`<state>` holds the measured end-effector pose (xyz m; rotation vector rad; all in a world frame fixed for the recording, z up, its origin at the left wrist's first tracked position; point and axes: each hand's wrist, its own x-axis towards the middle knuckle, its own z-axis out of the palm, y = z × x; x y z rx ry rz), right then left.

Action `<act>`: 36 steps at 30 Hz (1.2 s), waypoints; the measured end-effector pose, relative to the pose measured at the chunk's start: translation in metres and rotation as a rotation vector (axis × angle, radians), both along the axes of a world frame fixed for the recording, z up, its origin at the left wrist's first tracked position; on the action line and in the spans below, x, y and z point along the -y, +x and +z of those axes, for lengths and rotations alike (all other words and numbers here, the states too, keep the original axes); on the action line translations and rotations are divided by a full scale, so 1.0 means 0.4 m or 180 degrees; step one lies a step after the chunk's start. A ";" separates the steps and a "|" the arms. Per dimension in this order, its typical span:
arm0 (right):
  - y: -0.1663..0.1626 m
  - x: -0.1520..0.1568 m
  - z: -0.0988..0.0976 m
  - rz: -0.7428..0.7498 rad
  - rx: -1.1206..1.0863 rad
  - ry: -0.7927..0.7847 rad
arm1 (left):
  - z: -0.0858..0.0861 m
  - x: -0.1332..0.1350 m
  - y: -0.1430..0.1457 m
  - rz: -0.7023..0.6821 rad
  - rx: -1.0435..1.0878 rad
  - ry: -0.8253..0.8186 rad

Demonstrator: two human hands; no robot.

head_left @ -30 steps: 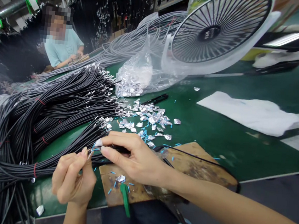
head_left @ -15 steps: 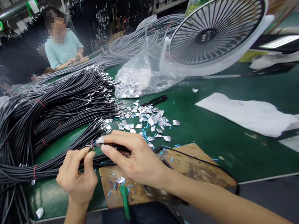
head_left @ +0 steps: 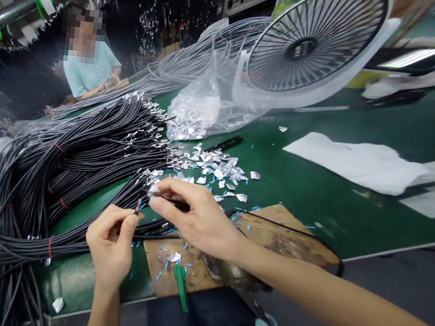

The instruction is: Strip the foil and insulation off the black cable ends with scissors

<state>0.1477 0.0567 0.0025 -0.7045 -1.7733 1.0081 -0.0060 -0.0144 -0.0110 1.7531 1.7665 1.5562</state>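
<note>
My left hand (head_left: pixel 111 245) pinches the end of a black cable between thumb and forefinger. Thin coloured wires (head_left: pixel 139 204), one of them blue, stick up from that end. Just to the right, my right hand (head_left: pixel 203 221) is closed on a slim dark tool (head_left: pixel 178 203); its kind is hidden by the fingers. Something white covers a fingertip of this hand. A small gap separates the right fingertips from the wires. Beneath the hands lies a worn wooden board (head_left: pixel 272 236) with blue scraps and a foil piece (head_left: pixel 174 257) on it.
Bundles of black cables (head_left: pixel 73 168) fill the left. Foil scraps (head_left: pixel 220 168), a black-handled tool (head_left: pixel 225 144), a plastic bag (head_left: pixel 195 114) and a fan (head_left: pixel 315 49) lie beyond. White paper (head_left: pixel 357 162) is at right, a green-handled item (head_left: pixel 181 289) at the board's edge. A person (head_left: pixel 91 69) sits across.
My hands have moved apart: the right fingers and tool have drawn away from the wire ends, and the left hand has tipped slightly lower. The cable stays in the left hand.
</note>
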 end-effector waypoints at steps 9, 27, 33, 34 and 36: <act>-0.004 -0.014 -0.018 0.0496 -0.0235 0.0611 | 0.006 -0.006 0.001 -0.0196 -0.0602 0.0085; -0.023 -0.016 0.006 0.1512 -0.0895 -0.0912 | 0.015 -0.012 -0.005 -0.0480 0.0571 -0.0020; -0.026 -0.010 0.007 0.1336 -0.1120 -0.1582 | 0.014 -0.010 0.002 -0.0440 0.0510 0.0023; -0.027 -0.010 0.007 0.1361 -0.1143 -0.1651 | 0.014 -0.010 0.003 -0.0416 0.0491 0.0024; -0.027 -0.008 0.007 0.1430 -0.1175 -0.1731 | 0.016 -0.009 0.003 -0.0366 0.0465 0.0004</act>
